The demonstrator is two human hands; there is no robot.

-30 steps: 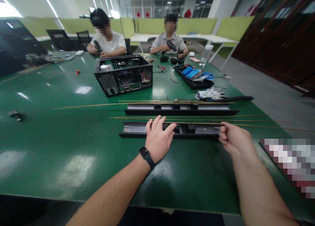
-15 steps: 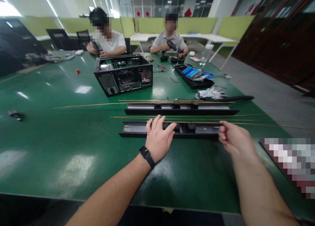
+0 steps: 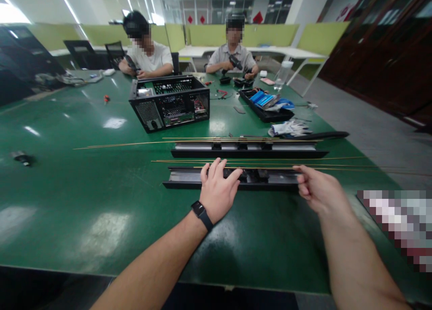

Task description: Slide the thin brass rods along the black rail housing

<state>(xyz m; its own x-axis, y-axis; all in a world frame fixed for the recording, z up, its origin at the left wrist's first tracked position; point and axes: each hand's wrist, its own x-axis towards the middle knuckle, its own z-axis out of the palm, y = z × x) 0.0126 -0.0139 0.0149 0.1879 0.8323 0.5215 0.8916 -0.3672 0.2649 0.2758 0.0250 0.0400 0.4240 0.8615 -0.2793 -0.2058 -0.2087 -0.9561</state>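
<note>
A black channel-shaped rail (image 3: 182, 184) with a grey inner face and dark blocks inside lies crosswise before me. My left hand (image 3: 218, 186) rests over its middle, fingers spread, partly hiding the rail. Near its right end my right hand (image 3: 317, 188) is closed in a pinch on a thin brass-coloured rod (image 3: 270, 168), which runs left along the rail's far edge. More thin rods (image 3: 175, 161) lie just beyond. A second similar rail (image 3: 243, 154) sits parallel behind, with further rods (image 3: 135, 143) across it.
An open computer case (image 3: 170, 103) stands on the green table (image 3: 84, 193). Farther right are a black tray (image 3: 270, 115) of blue packets, white gloves (image 3: 290, 128) and a clear bottle (image 3: 283, 74). Two people sit opposite, holding dark tools. A small dark part (image 3: 22, 158) lies left.
My right hand has shifted slightly left, and the pinched rod has slid left along the near rail. My left hand stays in place.
</note>
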